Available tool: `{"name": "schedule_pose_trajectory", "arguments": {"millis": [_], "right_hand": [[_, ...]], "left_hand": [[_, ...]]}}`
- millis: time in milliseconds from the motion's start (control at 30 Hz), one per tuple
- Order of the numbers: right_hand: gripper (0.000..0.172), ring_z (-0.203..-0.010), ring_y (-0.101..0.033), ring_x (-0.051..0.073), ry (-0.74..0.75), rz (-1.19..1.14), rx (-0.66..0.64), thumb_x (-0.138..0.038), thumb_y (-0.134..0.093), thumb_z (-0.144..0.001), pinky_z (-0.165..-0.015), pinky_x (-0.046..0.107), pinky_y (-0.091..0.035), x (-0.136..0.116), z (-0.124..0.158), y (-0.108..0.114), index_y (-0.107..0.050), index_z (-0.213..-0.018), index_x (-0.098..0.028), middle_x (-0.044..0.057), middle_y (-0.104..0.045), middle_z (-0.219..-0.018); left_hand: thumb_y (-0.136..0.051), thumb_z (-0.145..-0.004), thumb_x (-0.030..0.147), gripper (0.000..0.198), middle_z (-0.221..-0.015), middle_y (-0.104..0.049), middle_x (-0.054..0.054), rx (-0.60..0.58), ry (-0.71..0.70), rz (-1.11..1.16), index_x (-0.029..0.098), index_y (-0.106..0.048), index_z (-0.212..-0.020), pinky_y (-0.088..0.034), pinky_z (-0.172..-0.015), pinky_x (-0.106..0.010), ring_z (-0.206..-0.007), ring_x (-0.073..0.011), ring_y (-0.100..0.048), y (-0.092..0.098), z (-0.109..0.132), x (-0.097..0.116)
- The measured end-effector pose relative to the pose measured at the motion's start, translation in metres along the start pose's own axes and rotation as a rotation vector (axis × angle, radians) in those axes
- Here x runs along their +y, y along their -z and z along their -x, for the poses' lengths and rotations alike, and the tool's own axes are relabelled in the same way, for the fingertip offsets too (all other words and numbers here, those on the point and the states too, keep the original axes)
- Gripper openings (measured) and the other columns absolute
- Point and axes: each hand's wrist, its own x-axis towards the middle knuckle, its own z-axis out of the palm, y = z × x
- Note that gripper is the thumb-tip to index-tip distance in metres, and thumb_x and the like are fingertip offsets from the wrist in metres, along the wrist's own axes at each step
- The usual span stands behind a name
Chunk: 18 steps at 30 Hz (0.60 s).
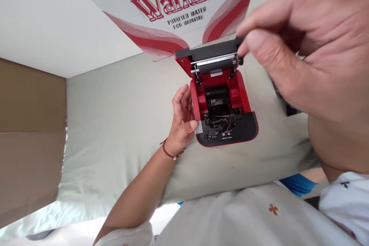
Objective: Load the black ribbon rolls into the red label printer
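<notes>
A small red and black printer-like device [223, 100] lies on a pale cushion, its lid swung open to show a roller and a black taped compartment. My left hand [182, 121] rests against the device's left side, thumb on its front corner, steadying it. A red cord circles that wrist. My right hand [305, 46] is raised close to the camera, fingers pinched together by the lid's upper right corner. A small dark object seems to sit between the fingertips, though I cannot make it out.
A white and red Wahaha water carton [184, 4] lies just behind the device. The pale cushion [121, 123] spreads across the middle. A brown cardboard panel [29, 138] stands at the left. My white patterned clothing [245, 219] fills the bottom edge.
</notes>
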Motion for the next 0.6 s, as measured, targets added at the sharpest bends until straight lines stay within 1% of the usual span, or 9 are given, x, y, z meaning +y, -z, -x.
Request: {"name": "schedule_pose_trajectory", "arguments": {"millis": [33, 100, 167, 233, 333, 400, 500, 533, 600], "right_hand": [[0.043, -0.117, -0.081, 0.029, 0.002, 0.011, 0.032, -0.042, -0.048, -0.123, -0.099, 0.042, -0.063, 0.001, -0.002, 0.001, -0.084, -0.142, -0.028, 0.010, -0.087, -0.137], [0.047, -0.138, -0.078, 0.032, 0.005, 0.069, -0.012, -0.038, -0.049, -0.123, -0.120, 0.044, -0.061, 0.003, -0.009, -0.001, -0.077, -0.160, -0.026, 0.012, -0.080, -0.160], [0.049, -0.150, -0.075, 0.033, 0.009, 0.137, -0.085, -0.036, -0.052, -0.124, -0.136, 0.046, -0.053, 0.003, -0.016, -0.004, -0.073, -0.167, -0.026, 0.012, -0.078, -0.166], [0.045, -0.152, -0.074, 0.034, 0.002, 0.172, -0.113, -0.034, -0.055, -0.124, -0.142, 0.049, -0.046, 0.004, -0.022, -0.004, -0.077, -0.163, -0.026, 0.012, -0.081, -0.161], [0.039, -0.146, -0.076, 0.034, 0.021, 0.155, -0.123, -0.032, -0.059, -0.122, -0.137, 0.050, -0.050, 0.008, -0.021, 0.002, -0.088, -0.149, -0.028, 0.009, -0.086, -0.149], [0.039, -0.134, -0.079, 0.031, 0.071, 0.138, -0.164, -0.032, -0.059, -0.121, -0.125, 0.047, -0.059, 0.011, -0.016, 0.008, -0.091, -0.144, -0.033, 0.006, -0.086, -0.145], [0.038, -0.116, -0.078, 0.027, 0.144, 0.167, -0.257, -0.031, -0.058, -0.118, -0.103, 0.045, -0.064, 0.013, -0.007, 0.015, -0.094, -0.128, -0.039, 0.004, -0.084, -0.139], [0.038, -0.115, -0.077, 0.028, 0.156, 0.196, -0.276, -0.030, -0.057, -0.118, -0.099, 0.046, -0.063, 0.012, -0.006, 0.016, -0.094, -0.122, -0.041, 0.005, -0.084, -0.136], [0.040, -0.119, -0.074, 0.032, 0.184, 0.256, -0.294, -0.029, -0.055, -0.119, -0.095, 0.049, -0.062, 0.011, -0.004, 0.018, -0.092, -0.116, -0.042, 0.005, -0.084, -0.132]], "left_hand": [[-0.102, -0.096, 0.068, 0.096, -0.200, -0.049, 0.000, 0.004, 0.001, 0.002, 0.057, -0.055, -0.179, -0.035, -0.160, -0.067, -0.192, -0.0407, -0.041, 0.000, 0.000, 0.000], [-0.102, -0.097, 0.068, 0.098, -0.200, -0.049, 0.000, 0.006, -0.002, 0.005, 0.058, -0.052, -0.181, -0.034, -0.160, -0.067, -0.192, -0.0392, -0.042, -0.001, 0.001, 0.001], [-0.101, -0.098, 0.068, 0.099, -0.200, -0.050, 0.000, 0.009, -0.012, 0.004, 0.059, -0.050, -0.182, -0.037, -0.159, -0.066, -0.191, -0.0385, -0.044, -0.002, 0.001, 0.002], [-0.101, -0.098, 0.068, 0.101, -0.201, -0.050, -0.001, 0.007, -0.025, -0.001, 0.059, -0.048, -0.183, -0.040, -0.157, -0.065, -0.190, -0.0382, -0.045, -0.003, 0.001, 0.002], [-0.100, -0.100, 0.069, 0.103, -0.201, -0.049, -0.001, -0.005, -0.037, -0.012, 0.061, -0.044, -0.186, -0.044, -0.155, -0.063, -0.190, -0.0374, -0.046, -0.003, 0.001, 0.002], [-0.099, -0.100, 0.070, 0.104, -0.200, -0.049, -0.001, 0.010, -0.038, -0.021, 0.061, -0.042, -0.187, -0.044, -0.155, -0.063, -0.190, -0.0375, -0.045, -0.003, 0.001, 0.001], [-0.098, -0.098, 0.073, 0.103, -0.201, -0.047, 0.005, 0.056, -0.057, -0.058, 0.064, -0.044, -0.185, -0.037, -0.160, -0.062, -0.194, -0.0374, -0.038, -0.002, 0.002, -0.003], [-0.098, -0.098, 0.074, 0.101, -0.201, -0.047, 0.008, 0.070, -0.066, -0.080, 0.066, -0.046, -0.184, -0.034, -0.161, -0.063, -0.196, -0.0371, -0.034, -0.001, 0.003, -0.005], [-0.094, -0.098, 0.077, 0.093, -0.200, -0.047, 0.013, 0.097, -0.078, -0.132, 0.069, -0.051, -0.180, -0.030, -0.163, -0.064, -0.199, -0.0368, -0.026, -0.002, 0.004, -0.007]]}}
